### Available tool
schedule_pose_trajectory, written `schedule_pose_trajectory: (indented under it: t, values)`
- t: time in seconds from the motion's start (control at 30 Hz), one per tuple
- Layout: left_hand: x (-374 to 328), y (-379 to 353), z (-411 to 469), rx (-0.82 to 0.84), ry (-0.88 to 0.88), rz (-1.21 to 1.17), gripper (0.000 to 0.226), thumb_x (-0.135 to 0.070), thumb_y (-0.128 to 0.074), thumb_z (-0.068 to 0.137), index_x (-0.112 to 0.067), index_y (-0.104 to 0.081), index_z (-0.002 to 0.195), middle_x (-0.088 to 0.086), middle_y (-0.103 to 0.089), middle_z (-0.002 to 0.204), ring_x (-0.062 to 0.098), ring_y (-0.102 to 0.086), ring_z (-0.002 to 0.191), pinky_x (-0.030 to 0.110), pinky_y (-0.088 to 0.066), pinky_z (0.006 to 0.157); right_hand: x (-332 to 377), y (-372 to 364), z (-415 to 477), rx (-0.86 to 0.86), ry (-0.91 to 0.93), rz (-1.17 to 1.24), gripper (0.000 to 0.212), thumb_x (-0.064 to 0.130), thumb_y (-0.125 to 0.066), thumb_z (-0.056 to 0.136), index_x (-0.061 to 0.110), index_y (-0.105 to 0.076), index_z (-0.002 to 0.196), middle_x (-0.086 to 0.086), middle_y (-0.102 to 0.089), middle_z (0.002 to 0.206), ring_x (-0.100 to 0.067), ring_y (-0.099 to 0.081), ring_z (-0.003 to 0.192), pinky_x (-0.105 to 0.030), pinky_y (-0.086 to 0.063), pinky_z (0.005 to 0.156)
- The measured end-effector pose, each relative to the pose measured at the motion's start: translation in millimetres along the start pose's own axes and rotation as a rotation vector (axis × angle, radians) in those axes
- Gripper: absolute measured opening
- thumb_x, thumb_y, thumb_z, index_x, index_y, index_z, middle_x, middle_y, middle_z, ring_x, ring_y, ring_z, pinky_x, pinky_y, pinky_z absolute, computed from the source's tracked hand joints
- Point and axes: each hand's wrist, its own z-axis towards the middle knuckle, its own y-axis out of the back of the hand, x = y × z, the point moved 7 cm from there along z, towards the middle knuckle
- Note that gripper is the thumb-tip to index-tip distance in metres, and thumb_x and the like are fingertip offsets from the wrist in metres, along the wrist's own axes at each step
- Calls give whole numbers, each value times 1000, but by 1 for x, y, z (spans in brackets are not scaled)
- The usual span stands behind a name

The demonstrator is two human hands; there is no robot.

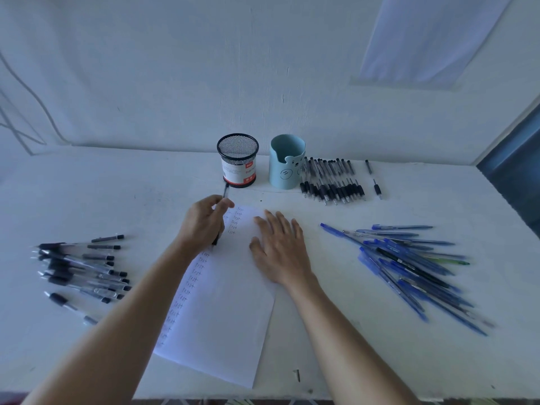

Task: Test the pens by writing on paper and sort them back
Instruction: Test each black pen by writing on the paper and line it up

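Two hands share the work: the left hand (pixel 204 223) grips a black pen (pixel 216 238), tip down on the paper (pixel 222 317) at the middle of the table (pixel 146 185) beside columns of test words, while the right hand (pixel 277 249) lies flat, fingers spread, probably to stop the sheet sliding. Other black pens (pixel 81 270) lie grouped at left, blue pens (pixel 409 264) at right, seemingly kept apart for sorting.
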Motion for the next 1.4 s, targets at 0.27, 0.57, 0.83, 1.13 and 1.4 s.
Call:
schedule_pose_trajectory:
  t: [0.27, 0.57, 0.83, 1.13, 1.4]
  values:
    - [-5, -35, -4, 190, -27, 605, 34, -41, -56, 95, -23, -52, 124, 5, -60, 79, 25, -58, 75, 33, -42, 59, -7, 10, -1, -52, -73, 172, 69, 24, -22, 83, 11, -31, 151, -4, -38, 155, -16, -26, 146, -36, -6, 122]
    - [-4, -17, 1, -8, 38, 651, 29, -42, -46, 99, -26, -59, 119, 6, -64, 96, 30, -58, 93, 35, -43, 70, -7, 11, -1, -51, -47, 199, 57, 17, -34, 96, 23, -31, 153, 2, -39, 155, -16, -23, 148, -37, -8, 122]
    - [30, -1, 13, 53, 40, 859, 56, -53, -27, 103, -33, -24, 156, 1, -16, 165, 27, -5, 152, 46, -4, 120, -12, 13, 9, -117, -148, 267, 51, 53, -52, 94, 32, -45, 140, 12, -51, 139, -10, -39, 135, -37, -21, 115]
    - [32, -2, 11, 20, 11, 921, 60, -58, -26, 100, -34, -21, 155, -1, -17, 165, 25, -10, 151, 45, -5, 121, -17, 17, 3, -159, -428, -18, 40, 62, -57, 73, 27, -63, 93, 3, -50, 112, -23, -39, 114, -41, -25, 92]
    - [34, -4, 10, 44, 22, 920, 63, -58, -22, 100, -34, -14, 158, -2, -9, 167, 25, -4, 153, 47, 1, 124, -44, 48, 1, -210, -482, 51, 26, 45, -50, 82, 26, -67, 81, 5, -63, 93, -22, -53, 97, -40, -23, 83]
